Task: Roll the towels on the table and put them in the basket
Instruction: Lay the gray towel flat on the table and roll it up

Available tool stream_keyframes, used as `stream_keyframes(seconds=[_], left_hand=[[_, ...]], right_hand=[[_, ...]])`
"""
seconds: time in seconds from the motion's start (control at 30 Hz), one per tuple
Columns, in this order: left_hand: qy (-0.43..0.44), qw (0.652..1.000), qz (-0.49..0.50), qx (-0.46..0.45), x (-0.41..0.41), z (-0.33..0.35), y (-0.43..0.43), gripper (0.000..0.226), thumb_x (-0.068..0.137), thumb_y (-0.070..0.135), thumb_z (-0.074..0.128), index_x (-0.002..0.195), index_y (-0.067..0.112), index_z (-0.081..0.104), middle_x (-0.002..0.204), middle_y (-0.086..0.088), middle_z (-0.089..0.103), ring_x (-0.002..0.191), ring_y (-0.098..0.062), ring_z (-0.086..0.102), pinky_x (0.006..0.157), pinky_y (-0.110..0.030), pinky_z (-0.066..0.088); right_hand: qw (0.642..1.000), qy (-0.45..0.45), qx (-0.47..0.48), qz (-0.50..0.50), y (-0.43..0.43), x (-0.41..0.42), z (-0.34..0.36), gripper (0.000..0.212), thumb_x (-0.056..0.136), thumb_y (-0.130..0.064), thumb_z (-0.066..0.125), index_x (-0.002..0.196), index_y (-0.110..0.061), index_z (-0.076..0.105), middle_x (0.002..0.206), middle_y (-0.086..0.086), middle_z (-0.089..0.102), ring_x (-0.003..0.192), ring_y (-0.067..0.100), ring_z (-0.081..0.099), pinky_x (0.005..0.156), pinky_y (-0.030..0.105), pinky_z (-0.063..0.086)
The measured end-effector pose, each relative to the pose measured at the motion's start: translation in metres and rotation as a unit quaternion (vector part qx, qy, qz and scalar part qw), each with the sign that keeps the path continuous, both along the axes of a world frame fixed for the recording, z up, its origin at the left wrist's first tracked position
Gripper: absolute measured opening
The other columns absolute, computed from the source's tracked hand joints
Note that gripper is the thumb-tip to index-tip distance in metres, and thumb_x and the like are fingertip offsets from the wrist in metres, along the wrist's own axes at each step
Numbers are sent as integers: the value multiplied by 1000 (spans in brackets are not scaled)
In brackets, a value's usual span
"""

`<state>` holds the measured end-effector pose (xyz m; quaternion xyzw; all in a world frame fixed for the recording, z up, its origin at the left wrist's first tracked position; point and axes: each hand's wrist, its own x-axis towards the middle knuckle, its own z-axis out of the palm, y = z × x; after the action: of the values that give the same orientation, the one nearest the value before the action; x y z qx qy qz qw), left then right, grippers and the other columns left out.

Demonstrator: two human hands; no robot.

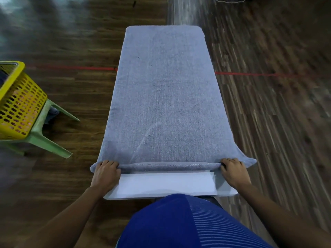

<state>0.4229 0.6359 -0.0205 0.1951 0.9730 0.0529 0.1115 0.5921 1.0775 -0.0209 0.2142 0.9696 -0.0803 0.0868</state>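
Note:
A grey-blue towel (164,97) lies flat along a narrow white table (166,185), covering it up to the far end. Its near edge is turned over into a thin roll (170,166) running across the table. My left hand (106,173) grips the left end of that roll, fingers curled over it. At the right end of the roll, my right hand (233,171) grips it the same way. A yellow perforated basket (16,102) stands at the left edge of the view.
The basket sits on a light green plastic stool (44,138) on the dark wooden floor. A red line (250,74) crosses the floor under the table. My blue shirt fills the bottom of the view.

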Motion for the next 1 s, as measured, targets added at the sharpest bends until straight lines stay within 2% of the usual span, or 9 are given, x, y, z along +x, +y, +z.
stream_keyframes(seconds=[0.1, 0.2, 0.27, 0.33, 0.43, 0.63, 0.77, 0.9, 1.0], left_hand=[[-23, 1000, 4, -18, -4, 3, 0, 24, 93, 24, 42, 74, 25, 56, 77, 7, 61, 74, -11, 53, 100, -42, 36], [-26, 999, 23, -16, -6, 1, -2, 16, 93, 25, 43, 83, 23, 55, 81, 2, 63, 80, -17, 59, 99, -45, 35], [22, 999, 30, -6, -7, -3, -3, 6, 88, 20, 55, 93, 17, 57, 90, -4, 63, 88, -24, 57, 93, -47, 37], [67, 997, 29, 8, -7, -6, -2, 15, 81, 11, 63, 95, 12, 58, 94, -10, 58, 89, -30, 52, 82, -47, 41], [52, 993, 10, 105, -4, -8, 3, 22, 77, -6, 63, 95, 6, 61, 92, -11, 58, 85, -31, 55, 71, -44, 50], [50, 997, -21, 52, 16, -20, 0, 51, 63, -5, 72, 112, -3, 61, 109, -19, 61, 97, -35, 56, 82, -48, 53], [78, 996, -13, 34, 8, -15, 1, 32, 71, 1, 73, 102, 4, 66, 103, -14, 65, 94, -33, 60, 79, -48, 53], [66, 998, 6, 9, 3, -2, 8, 9, 77, 12, 68, 85, 15, 67, 89, -5, 68, 88, -25, 60, 81, -45, 46], [44, 999, 15, -8, -1, -3, 6, 7, 85, 21, 58, 82, 20, 64, 86, -1, 68, 89, -21, 60, 94, -46, 40]], right_hand=[[998, -49, -17, -20, 1, -2, 0, 18, 95, -27, 44, 104, -19, 56, 101, 5, 67, 101, 26, 57, 90, 41, 35], [998, -44, -13, -31, 1, -1, -4, 12, 91, -29, 50, 98, -18, 51, 95, 5, 64, 95, 27, 56, 86, 42, 34], [1000, 4, 10, -24, 1, 2, -8, 11, 84, -20, 61, 91, -14, 55, 90, 7, 60, 87, 30, 54, 79, 43, 36], [998, 58, 9, -11, -1, 3, -10, 10, 79, -6, 66, 85, -9, 58, 83, 10, 55, 77, 32, 52, 69, 46, 41], [996, 80, -49, 3, -4, 3, -11, 15, 77, 6, 60, 83, -7, 57, 81, 9, 52, 74, 32, 53, 59, 42, 41], [997, 68, -14, 45, -19, 15, -18, 40, 58, -4, 76, 95, -9, 60, 91, 7, 61, 81, 29, 58, 70, 41, 51], [997, 68, -10, 23, -16, 10, -10, 35, 63, -5, 79, 93, -16, 67, 90, 1, 68, 85, 28, 63, 70, 41, 49], [999, 45, 13, 12, -8, -2, 2, 14, 82, -19, 63, 94, -22, 70, 93, -2, 70, 94, 25, 59, 81, 41, 39], [1000, -2, 11, 7, -7, -10, 7, 31, 91, -30, 38, 99, -25, 67, 96, -2, 69, 99, 21, 55, 88, 38, 31]])
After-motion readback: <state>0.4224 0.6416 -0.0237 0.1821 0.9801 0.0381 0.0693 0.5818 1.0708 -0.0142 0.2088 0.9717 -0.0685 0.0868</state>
